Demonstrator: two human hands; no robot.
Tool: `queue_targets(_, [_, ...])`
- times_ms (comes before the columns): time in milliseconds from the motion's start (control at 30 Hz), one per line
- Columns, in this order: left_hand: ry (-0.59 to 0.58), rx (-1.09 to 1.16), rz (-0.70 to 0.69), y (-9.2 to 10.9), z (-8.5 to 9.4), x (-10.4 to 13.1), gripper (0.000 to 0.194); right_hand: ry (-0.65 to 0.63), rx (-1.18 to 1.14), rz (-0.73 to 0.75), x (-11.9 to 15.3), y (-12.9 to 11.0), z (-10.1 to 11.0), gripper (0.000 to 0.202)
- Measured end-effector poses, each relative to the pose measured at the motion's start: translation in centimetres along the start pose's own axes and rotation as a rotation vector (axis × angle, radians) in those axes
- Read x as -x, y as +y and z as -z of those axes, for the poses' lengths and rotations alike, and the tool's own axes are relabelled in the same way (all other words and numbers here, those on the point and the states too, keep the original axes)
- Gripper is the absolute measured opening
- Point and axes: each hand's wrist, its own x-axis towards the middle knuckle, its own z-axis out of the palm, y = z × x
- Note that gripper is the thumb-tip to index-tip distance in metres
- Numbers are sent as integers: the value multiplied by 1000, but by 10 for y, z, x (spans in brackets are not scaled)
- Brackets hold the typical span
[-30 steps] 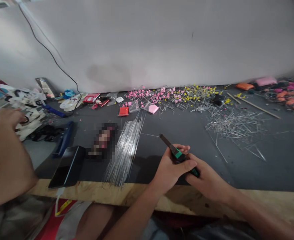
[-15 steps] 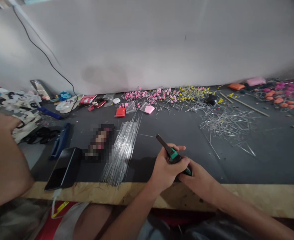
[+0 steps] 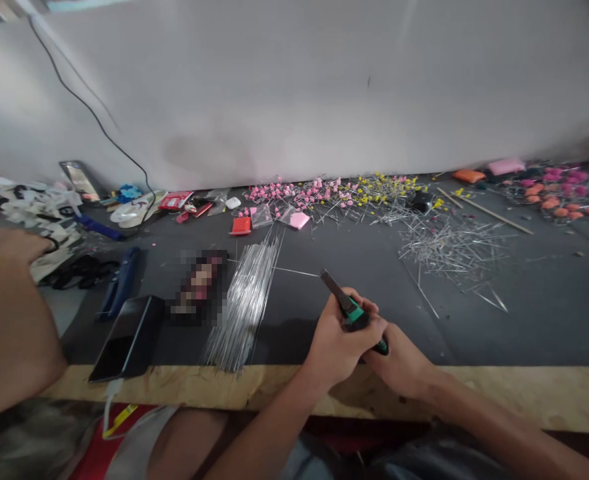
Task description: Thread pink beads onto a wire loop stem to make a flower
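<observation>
Wrapped round the green-and-black handles of a pair of pliers (image 3: pixel 351 310) are the fingers of my left hand (image 3: pixel 335 341). My right hand (image 3: pixel 403 361) is closed against the rear of the same handles, just right of the left hand. The pliers' metal jaws point up and left, and a thin wire (image 3: pixel 299 272) runs leftward from near their tip. Whether the jaws grip that wire is too small to tell. Left of my hands lies a long bundle of straight silvery wires (image 3: pixel 247 300).
Loose cut wires (image 3: pixel 449 247) are scattered at the right. Pink-tipped stems (image 3: pixel 319 191) and yellow-tipped stems (image 3: pixel 384 190) line the wall. A phone (image 3: pixel 124 340) and a blue tool (image 3: pixel 120 283) lie left. Another person's arm (image 3: pixel 19 320) reaches in at far left.
Both my hands and the pliers have shifted slightly right, the wire at the tip along with them. At far left, the other person's hand has moved a little.
</observation>
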Motion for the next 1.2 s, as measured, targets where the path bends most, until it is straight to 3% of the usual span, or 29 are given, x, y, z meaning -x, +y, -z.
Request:
queue_targets(100, [-83,-123,45,10,12,-1,40,-26,-2,-40,1,2,3,30])
queue_targets(167, [-103,-164,3,20,22,-3,50,-31,19,-88,2,4,7,21])
queue_targets(300, [-25,90,-165,42,39,-5,32,-47,47,-164,8,1,14,11])
queue_targets(433, [-9,117,-216,55,47,-2,18,-117,52,-225,15,-7,18,8])
queue_targets(733, [-15,87,-218,58,53,2,12,-172,133,-216,19,-14,20,8])
queue_targets(900, [-26,95,-215,60,56,4,6,-136,208,-156,20,-17,21,10])
queue_targets(1200, [-13,84,-166,61,62,6,6,-121,224,-186,21,-20,23,7])
